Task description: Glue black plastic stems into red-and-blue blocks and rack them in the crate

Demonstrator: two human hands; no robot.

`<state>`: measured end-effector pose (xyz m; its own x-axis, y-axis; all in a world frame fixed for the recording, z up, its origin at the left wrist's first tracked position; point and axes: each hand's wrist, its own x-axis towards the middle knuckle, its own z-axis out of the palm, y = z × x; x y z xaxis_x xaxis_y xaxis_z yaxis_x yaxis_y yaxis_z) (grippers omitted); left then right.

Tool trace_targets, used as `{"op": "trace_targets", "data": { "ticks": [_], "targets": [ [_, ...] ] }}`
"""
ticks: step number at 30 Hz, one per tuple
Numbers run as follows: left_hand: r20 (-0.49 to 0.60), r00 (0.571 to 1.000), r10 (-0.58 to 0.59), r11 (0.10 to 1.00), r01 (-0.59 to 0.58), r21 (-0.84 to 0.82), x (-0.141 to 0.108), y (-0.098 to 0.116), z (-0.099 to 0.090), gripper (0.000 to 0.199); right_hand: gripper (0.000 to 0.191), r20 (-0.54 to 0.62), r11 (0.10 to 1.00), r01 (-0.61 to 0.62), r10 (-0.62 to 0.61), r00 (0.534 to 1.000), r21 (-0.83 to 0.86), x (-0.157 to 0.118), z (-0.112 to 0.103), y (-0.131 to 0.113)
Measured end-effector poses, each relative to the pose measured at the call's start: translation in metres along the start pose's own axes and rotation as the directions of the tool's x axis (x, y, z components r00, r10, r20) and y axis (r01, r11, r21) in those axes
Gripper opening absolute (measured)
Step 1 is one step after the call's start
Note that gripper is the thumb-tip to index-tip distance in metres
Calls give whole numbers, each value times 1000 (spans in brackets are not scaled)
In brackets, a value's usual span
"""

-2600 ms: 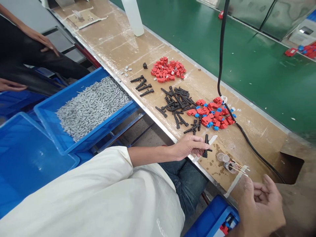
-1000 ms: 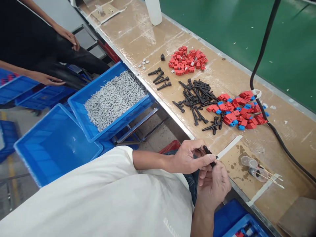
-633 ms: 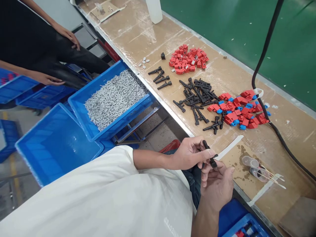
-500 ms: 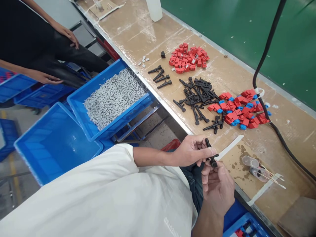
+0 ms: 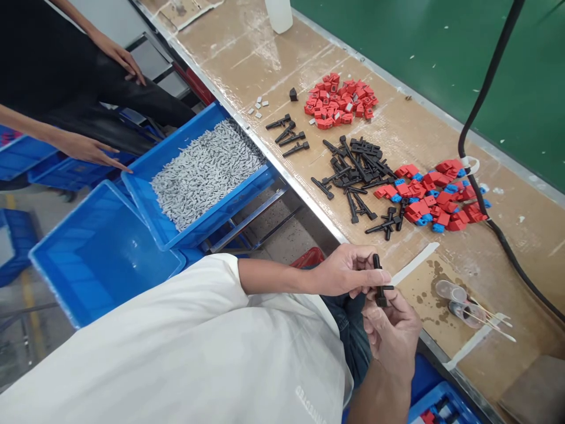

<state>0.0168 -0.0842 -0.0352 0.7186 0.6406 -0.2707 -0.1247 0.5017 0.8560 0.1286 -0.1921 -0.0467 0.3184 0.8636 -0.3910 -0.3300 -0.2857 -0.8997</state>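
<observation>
The black piece (image 5: 376,272) is at the near table (image 5: 415,259) edge, and our left hand (image 5: 346,272) pinches it. Our right hand (image 5: 392,330) is at its near end; its grip we cannot tell. Farther lies the black pile (image 5: 359,162); right, two small cups (image 5: 465,314).

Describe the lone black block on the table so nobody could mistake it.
On the long brown table, find the red heap with no blue in it. The black block sits by itself between that heap and the scattered white chips. Unlike the four long black pieces nearby, it is short and chunky, with no rod showing.
</observation>
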Motion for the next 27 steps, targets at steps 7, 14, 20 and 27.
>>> {"op": "trace_targets", "data": {
  "ticks": [7, 14, 20, 27],
  "targets": [
    [-4, 1000, 15, 999, -14, 36, 3, 2, 0, 55, 32, -14, 998, 38, -37, 999, 47, -8, -4, -5],
    [-16, 996, 86, 993, -84, 78, 0, -7, 4, 52, 35, -114, 999, 22, -17, 993, 47, -3, 2, 0],
    [-32, 993, 116, 986, -111, 126, 0, -10, 3, 51, 36, -126, 1000, -22, 23, 992, 16, -3, 0, 0],
    [4, 995, 104, 988, -104, 114, 3, -4, 1, 50, 30, -58, 997, -2, 7, 998, 72, -4, -10, -2]
  ]
}}
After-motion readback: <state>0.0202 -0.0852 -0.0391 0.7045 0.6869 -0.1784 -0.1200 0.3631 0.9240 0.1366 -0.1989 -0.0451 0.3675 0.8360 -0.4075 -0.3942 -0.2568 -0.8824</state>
